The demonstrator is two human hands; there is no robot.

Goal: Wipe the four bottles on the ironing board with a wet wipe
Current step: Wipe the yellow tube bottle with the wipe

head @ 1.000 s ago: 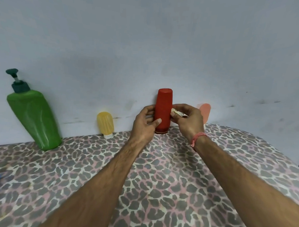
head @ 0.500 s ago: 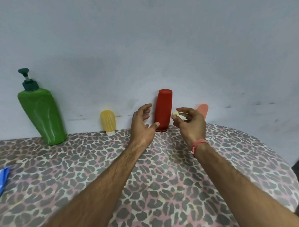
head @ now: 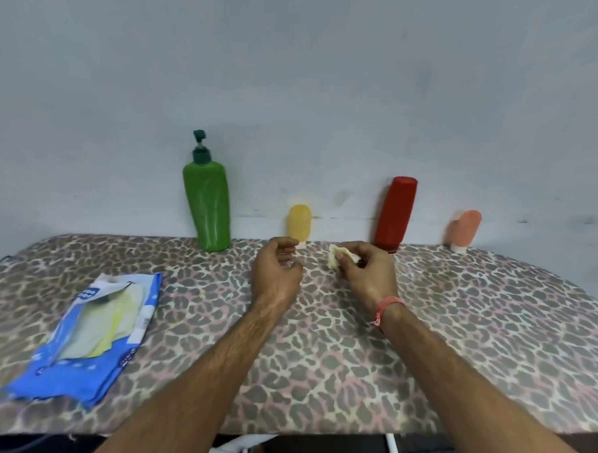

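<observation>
Now wet wipe (head: 339, 259) pinched in right hand (head: 364, 273) fingers, left hand (head: 276, 271) loosely curled, empty.

yellow bottle (head: 299, 223): base hidden by left hand (head: 277, 274) | wet wipe (head: 337, 259): partly covered

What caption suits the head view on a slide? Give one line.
Right hand pinches a wet wipe, left hand empty, before four bottles along the wall on the ironing board.
</observation>
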